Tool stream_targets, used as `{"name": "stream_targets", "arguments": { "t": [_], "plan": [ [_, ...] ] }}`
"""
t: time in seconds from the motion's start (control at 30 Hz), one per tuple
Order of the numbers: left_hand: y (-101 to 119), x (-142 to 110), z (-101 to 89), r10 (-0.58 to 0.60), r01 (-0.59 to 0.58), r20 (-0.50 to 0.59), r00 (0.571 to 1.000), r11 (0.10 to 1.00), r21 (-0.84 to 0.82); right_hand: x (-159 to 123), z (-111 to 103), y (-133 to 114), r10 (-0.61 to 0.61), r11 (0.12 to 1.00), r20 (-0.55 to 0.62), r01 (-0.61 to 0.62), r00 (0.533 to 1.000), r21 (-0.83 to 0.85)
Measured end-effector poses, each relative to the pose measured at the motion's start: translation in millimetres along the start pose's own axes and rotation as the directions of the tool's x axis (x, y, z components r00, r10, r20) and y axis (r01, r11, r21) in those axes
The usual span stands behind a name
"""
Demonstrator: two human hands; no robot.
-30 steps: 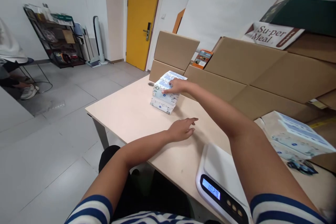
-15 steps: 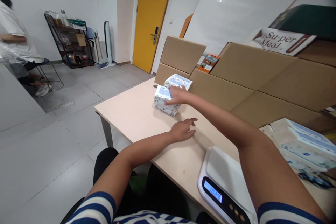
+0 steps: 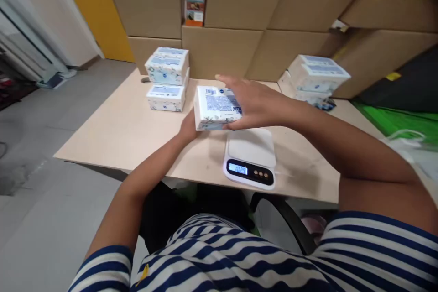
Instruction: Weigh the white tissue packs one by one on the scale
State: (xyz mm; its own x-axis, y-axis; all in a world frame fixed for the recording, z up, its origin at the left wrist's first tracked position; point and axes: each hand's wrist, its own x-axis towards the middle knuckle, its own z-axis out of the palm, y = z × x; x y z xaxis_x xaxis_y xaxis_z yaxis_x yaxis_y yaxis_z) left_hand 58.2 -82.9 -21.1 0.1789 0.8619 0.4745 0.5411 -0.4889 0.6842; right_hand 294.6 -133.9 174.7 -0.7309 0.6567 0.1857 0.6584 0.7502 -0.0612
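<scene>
My right hand point(image 3: 251, 102) grips a white tissue pack point(image 3: 215, 105) with blue print and a leafy pattern, holding it raised over the table. Thumb and fingers wrap the pack's right end. At its lower left is my left hand point(image 3: 190, 127), whose fingers are hidden behind the pack; whether they touch it I cannot tell. Just below and to the right of the pack lies a white digital scale point(image 3: 251, 150), its lit display showing digits that look like 1029. Nothing rests on the visible part of its plate.
More tissue packs point(image 3: 166, 98) are stacked at the table's back left, and another stack point(image 3: 318, 75) stands at the back right. Cardboard boxes point(image 3: 222, 52) line the rear edge, with a small orange box point(image 3: 195, 7) among them. A chair armrest point(image 3: 290, 219) is below the front edge.
My view has swung right and down. My right hand has brought a tissue pack from the left stack toward the scale. My left hand has moved beside that pack.
</scene>
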Motion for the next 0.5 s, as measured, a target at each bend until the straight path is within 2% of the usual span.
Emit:
{"name": "stream_targets", "arguments": {
  "t": [0.07,0.13,0.23,0.3,0.37,0.5],
  "plan": [
    [0,4,0.0,-0.058,0.058,0.008,0.998,0.997,-0.052,-31,0,10,0.149,0.989,0.07,-0.149,0.986,0.001],
    [3,6,-1.1,-0.109,0.109,0.011,0.994,0.991,-0.075,-53,4,17,0.287,0.958,0.135,-0.287,0.948,-0.02],
    [10,6,-4.7,-0.102,0.103,0.017,0.995,0.993,-0.062,-76,12,23,0.417,0.908,0.21,-0.418,0.884,-0.043],
    [13,6,-7.1,-0.099,0.1,0.017,0.995,0.994,-0.05,-87,18,26,0.46,0.884,0.246,-0.467,0.853,-0.033],
    [15,6,-8.5,-0.107,0.108,0.015,0.994,0.993,-0.047,-95,22,28,0.474,0.873,0.251,-0.488,0.844,-0.005],
    [14,8,-9.5,-0.119,0.12,0.024,0.993,0.99,-0.074,-101,32,35,0.436,0.891,0.205,-0.453,0.876,0.041]
  ]
}}
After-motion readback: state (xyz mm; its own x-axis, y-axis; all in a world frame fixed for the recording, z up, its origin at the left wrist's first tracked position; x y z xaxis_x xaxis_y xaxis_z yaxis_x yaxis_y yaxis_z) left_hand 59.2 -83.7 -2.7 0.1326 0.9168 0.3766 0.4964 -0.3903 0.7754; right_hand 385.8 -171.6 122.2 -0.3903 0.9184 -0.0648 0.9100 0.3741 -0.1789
